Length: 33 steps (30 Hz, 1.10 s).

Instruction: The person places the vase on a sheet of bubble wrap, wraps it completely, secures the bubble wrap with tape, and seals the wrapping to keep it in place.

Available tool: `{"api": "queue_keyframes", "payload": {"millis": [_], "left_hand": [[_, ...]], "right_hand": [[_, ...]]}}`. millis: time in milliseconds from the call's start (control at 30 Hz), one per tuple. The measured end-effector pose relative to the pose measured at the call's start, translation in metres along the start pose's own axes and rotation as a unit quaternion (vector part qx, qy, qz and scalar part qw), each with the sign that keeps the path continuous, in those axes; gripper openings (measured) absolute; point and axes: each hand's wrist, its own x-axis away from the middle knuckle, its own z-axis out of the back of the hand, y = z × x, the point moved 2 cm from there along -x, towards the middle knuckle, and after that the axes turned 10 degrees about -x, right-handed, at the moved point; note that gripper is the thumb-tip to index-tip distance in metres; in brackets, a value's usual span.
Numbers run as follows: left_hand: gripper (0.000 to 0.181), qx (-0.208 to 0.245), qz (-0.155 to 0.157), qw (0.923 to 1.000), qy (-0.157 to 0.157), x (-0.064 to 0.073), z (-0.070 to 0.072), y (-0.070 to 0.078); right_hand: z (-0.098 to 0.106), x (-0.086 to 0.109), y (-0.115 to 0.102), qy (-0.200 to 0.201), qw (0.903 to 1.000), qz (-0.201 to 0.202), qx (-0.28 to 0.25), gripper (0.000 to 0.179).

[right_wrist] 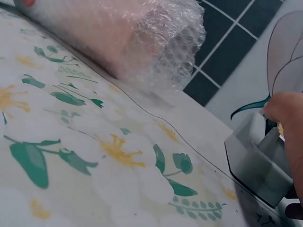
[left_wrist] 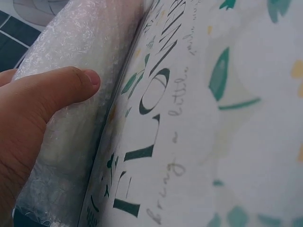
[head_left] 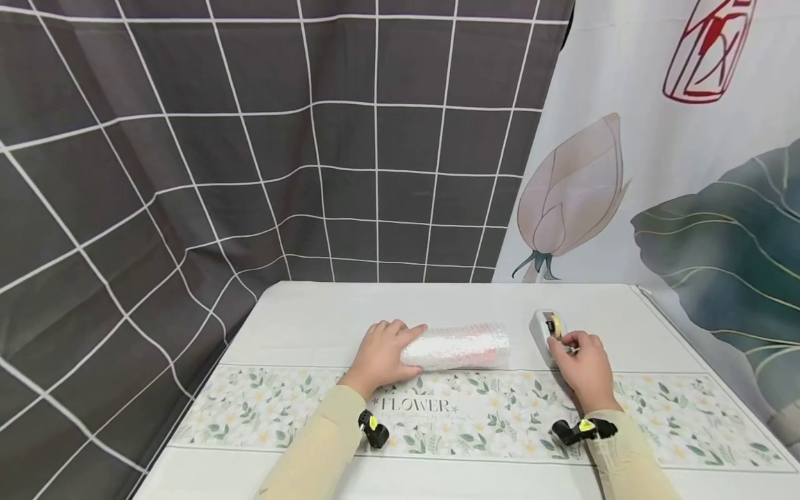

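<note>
Bubble-wrapped cylinder lies just beyond FLOWER lettering; left hand grips its left end. Tape dispenser sits beyond and right of lettering, right hand against it, grip indeterminable.

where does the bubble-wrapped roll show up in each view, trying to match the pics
Head: the bubble-wrapped roll lies just right of centre, in the lower half, its left end gripped by the left hand.
Left wrist: it fills much of the left half, slanting from bottom left to the top.
Right wrist: it lies along the top, from the upper left to past the middle.
Shared landmark: the floral print on the table cover.
</note>
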Motion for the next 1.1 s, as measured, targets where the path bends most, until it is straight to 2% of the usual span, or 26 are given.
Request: {"api": "queue_keyframes", "payload": {"millis": [200,433,600,833,1100], "left_hand": [[0.081,0.015,0.003,0.9999,0.0,0.0009,-0.003,0.0006],[0.08,0.017,0.008,0.9998,-0.002,0.0013,-0.0029,0.0006],[0.079,0.019,0.006,0.9998,0.001,0.0001,-0.0018,0.0006],[0.078,0.021,0.008,0.9997,0.005,0.0005,0.0007,0.0005],[0.078,0.027,0.008,0.9996,0.008,0.0005,0.0016,0.0003]], "right_hand": [[-0.0008,0.0031,0.0021,0.008,0.9997,-0.022,0.001,0.05],[-0.0039,0.0044,0.0017,0.023,0.9984,0.019,-0.047,0.031],[-0.0055,0.006,-0.001,0.037,0.9981,0.016,-0.046,0.026],[-0.0055,0.009,-0.0077,0.066,0.9967,0.035,-0.032,0.028],[-0.003,0.0093,-0.0025,0.102,0.993,0.013,-0.057,0.037]]}}
